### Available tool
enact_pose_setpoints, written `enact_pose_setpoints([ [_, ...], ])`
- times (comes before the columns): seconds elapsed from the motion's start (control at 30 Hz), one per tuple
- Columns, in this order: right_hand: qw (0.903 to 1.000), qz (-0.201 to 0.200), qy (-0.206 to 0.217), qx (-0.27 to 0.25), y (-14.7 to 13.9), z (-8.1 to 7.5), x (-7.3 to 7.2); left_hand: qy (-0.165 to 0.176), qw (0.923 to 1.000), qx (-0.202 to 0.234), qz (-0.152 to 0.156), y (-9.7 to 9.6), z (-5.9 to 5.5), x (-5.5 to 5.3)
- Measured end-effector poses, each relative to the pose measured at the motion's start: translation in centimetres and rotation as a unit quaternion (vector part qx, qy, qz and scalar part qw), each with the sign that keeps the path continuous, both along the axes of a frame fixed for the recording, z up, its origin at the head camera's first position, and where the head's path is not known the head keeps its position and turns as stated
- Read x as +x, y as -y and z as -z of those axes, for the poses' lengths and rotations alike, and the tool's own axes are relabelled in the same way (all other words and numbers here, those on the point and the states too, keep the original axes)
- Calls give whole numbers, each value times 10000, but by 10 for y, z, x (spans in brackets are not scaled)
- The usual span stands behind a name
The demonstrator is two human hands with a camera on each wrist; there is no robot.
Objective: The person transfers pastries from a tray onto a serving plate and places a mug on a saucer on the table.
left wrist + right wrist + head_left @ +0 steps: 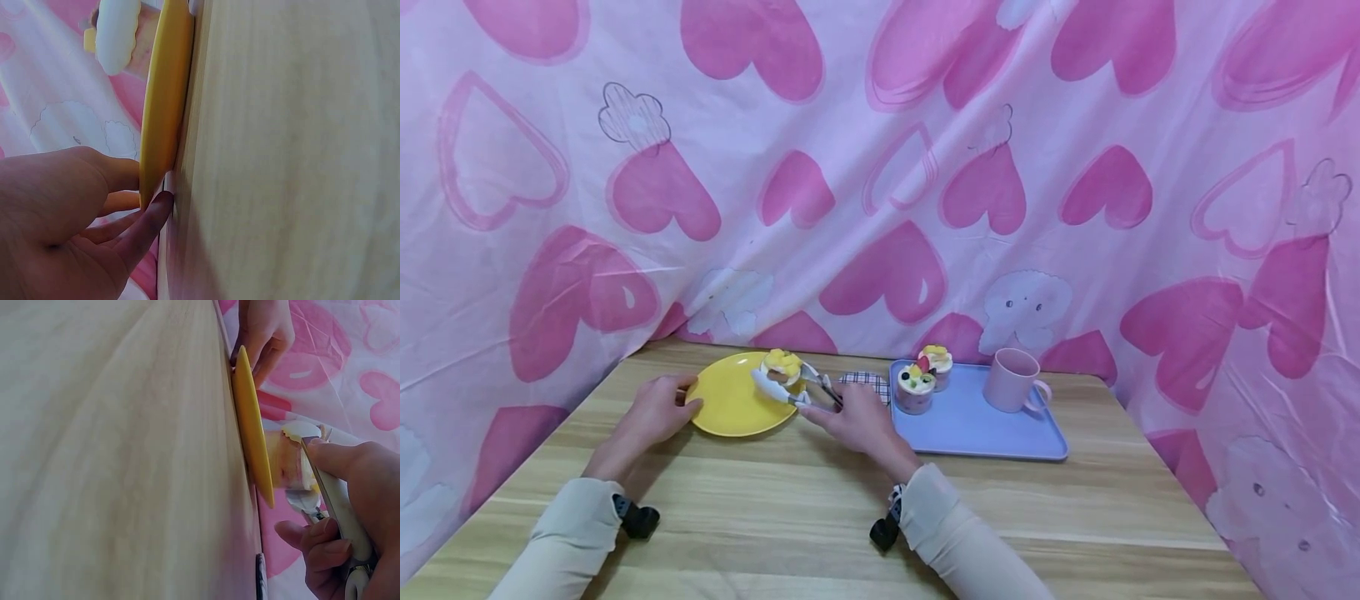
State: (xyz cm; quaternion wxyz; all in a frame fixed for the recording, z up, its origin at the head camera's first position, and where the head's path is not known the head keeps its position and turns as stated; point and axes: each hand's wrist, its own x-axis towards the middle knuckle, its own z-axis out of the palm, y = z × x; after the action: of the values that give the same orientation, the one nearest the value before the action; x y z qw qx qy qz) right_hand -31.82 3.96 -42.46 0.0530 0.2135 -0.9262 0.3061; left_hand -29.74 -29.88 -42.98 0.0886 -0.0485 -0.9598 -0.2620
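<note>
At the left rim of a yellow plate (730, 410), my left hand (657, 410) pinches the edge; the left wrist view shows the thumb above the rim and fingers beneath it. My right hand (863, 418) grips a pair of tongs (342, 509) with pale scalloped heads. Between those heads stands an upright dessert cup (285, 460) topped with yellow fruit (783, 361), at the right part of the plate. The right wrist view shows the cup's base against or very close to the plate; contact cannot be told for certain.
Right of the plate lies a blue tray (985, 437) bearing a fruit-topped dessert cup (914, 396), a yellow-topped dessert cup (938, 367) behind it, and a pink mug (1011, 382). A checked cloth (867, 381) lies between plate and tray. A heart-patterned curtain (880, 275) hangs behind.
</note>
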Motion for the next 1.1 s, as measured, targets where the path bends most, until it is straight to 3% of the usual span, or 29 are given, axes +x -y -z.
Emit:
enact_pose_setpoints([
  [0.4,9980,253,425,-405,17,5,-8,140,9998,-7,-119,0,0,-2],
  [0.73,9975,353,515,-332,27,12,-16,253,9995,-28,-181,-2,0,-1],
  [1.1,9972,36,592,-463,25,15,-21,229,9995,-58,-206,0,1,-2],
])
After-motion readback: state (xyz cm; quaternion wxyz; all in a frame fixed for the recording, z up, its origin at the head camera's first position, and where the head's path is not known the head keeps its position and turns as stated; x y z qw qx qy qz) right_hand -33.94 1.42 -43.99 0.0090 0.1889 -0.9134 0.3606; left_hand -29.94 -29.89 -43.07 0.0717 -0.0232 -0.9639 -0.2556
